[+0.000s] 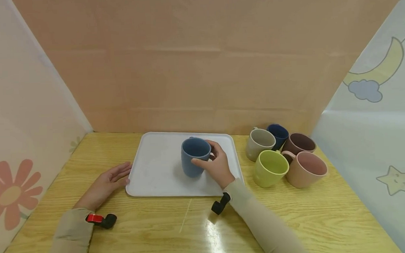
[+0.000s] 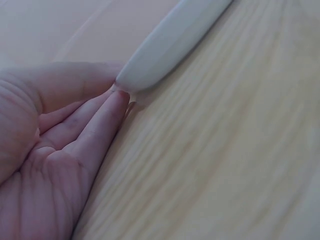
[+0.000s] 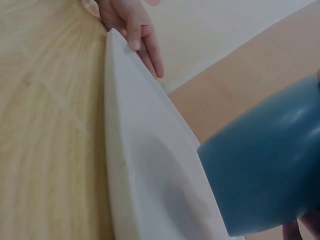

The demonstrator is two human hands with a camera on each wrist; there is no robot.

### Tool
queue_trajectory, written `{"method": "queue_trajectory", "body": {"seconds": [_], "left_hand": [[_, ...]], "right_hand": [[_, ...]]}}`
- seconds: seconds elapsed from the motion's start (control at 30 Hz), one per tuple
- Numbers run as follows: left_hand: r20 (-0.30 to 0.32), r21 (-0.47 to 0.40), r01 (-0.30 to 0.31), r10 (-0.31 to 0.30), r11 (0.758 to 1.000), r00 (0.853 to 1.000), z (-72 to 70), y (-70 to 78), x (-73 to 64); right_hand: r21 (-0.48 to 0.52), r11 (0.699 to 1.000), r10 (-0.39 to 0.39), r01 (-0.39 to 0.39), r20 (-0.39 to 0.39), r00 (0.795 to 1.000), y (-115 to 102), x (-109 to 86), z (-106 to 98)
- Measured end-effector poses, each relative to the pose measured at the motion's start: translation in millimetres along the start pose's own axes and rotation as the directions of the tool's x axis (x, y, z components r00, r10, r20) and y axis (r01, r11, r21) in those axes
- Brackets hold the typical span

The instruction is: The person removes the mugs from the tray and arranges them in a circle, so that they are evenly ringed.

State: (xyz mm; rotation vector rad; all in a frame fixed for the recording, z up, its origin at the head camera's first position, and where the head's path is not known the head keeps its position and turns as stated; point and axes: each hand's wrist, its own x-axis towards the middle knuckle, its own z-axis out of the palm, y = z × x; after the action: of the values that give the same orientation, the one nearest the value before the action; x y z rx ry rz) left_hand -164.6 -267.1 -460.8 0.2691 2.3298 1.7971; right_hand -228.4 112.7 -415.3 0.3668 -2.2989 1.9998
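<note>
A blue mug (image 1: 190, 160) is upright over the white tray (image 1: 153, 169) in the head view. My right hand (image 1: 218, 165) grips its right side, with the thumb across the front near the rim. In the right wrist view the mug (image 3: 265, 160) is held above the tray (image 3: 145, 130), which carries its shadow. My left hand (image 1: 107, 182) lies at the tray's left edge. Its fingers are fairly straight along the outside, and its thumb touches the rim. The left wrist view shows the fingertips meeting the tray's corner (image 2: 155, 60).
Right of the tray stand several mugs: grey (image 1: 256, 145), dark blue (image 1: 279, 135), brown (image 1: 301, 142), yellow-green (image 1: 271, 168) and pink (image 1: 306, 171). They crowd together on the wooden table (image 1: 166, 228). A brown backdrop (image 1: 187, 67) rises behind, with patterned panels at both sides.
</note>
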Motion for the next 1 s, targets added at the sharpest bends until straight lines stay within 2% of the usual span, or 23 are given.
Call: {"method": "queue_trajectory", "body": {"seconds": [0.37,0.53,0.67,0.8,1.0], "left_hand": [[-0.018,-0.013,0.001,-0.001,1.000,1.000,1.0,-0.6,1.0],[-0.024,-0.009,0.003,-0.003,1.000,1.000,1.3,-0.9,1.1],[-0.023,-0.008,0.005,-0.005,1.000,1.000,1.3,-0.8,1.1],[-0.019,-0.011,0.004,-0.005,1.000,1.000,0.7,-1.4,1.0],[-0.018,-0.016,-0.002,0.001,1.000,1.000,0.5,-1.5,0.3]], "right_hand": [[-0.071,0.991,-0.111,0.115,0.049,0.993,-7,-38.7,-39],[-0.044,0.980,-0.190,0.193,0.062,0.980,-14,-55.6,-58],[0.005,0.963,-0.270,0.270,0.050,0.962,-19,-67.5,-74],[0.059,0.935,-0.353,0.351,0.031,0.935,-23,-77.2,-92],[0.066,0.905,-0.421,0.419,0.008,0.907,-31,-93.7,-119]]}}
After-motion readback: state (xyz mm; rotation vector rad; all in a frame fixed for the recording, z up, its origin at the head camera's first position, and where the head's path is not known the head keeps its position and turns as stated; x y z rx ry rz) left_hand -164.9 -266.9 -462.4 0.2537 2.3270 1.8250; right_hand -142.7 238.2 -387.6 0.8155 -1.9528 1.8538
